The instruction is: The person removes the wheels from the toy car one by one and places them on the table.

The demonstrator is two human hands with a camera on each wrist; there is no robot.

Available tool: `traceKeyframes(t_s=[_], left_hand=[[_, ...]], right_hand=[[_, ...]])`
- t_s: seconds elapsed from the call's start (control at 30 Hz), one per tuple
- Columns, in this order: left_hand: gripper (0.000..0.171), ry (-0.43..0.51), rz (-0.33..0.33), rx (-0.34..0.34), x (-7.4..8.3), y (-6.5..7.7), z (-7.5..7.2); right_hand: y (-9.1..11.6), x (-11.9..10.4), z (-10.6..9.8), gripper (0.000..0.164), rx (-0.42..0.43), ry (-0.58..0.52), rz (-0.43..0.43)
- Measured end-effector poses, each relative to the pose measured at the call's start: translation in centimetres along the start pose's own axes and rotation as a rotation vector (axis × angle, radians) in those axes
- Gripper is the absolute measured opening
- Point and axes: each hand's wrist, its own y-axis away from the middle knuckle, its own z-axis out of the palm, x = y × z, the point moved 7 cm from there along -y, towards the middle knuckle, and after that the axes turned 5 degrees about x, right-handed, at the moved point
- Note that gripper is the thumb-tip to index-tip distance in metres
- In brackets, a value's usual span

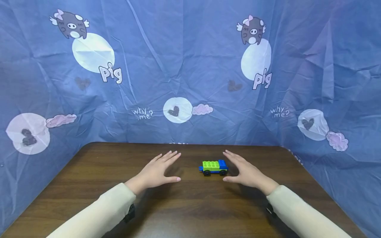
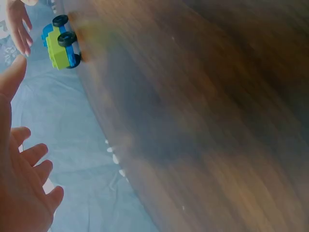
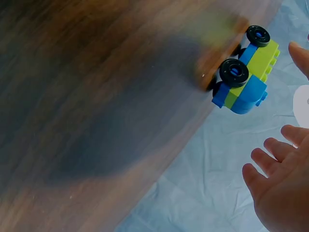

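Note:
A toy car of lime-green and blue building bricks stands on its black wheels on the wooden table, a small blue hitch at its left end. To its left, my left hand is held over the table with fingers and thumb spread, apart from the car. My right hand is spread the same way at the car's right, fingertips close to the blue end. Neither hand holds anything. In the right wrist view the car shows its wheels and blue front, with my right hand beside it.
The brown wooden table has rounded far corners. Behind it and along both sides hangs a wrinkled blue cloth printed with pigs, hearts and clouds. Dark bands show under the light sleeves.

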Motion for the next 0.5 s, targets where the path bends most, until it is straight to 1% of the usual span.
traceKeyframes(t_s=[0.23, 0.5], left_hand=[[0.089, 0.074, -0.022, -0.017, 0.4, -0.9, 1.1], [0.089, 0.149, -0.040, -0.032, 1.2, -2.1, 1.9]], right_hand=[[-0.7, 0.4, 0.6, 0.094, -0.017, -0.027, 0.016], [-1.5, 0.4, 1.0, 0.093, -0.032, -0.055, 0.034]])
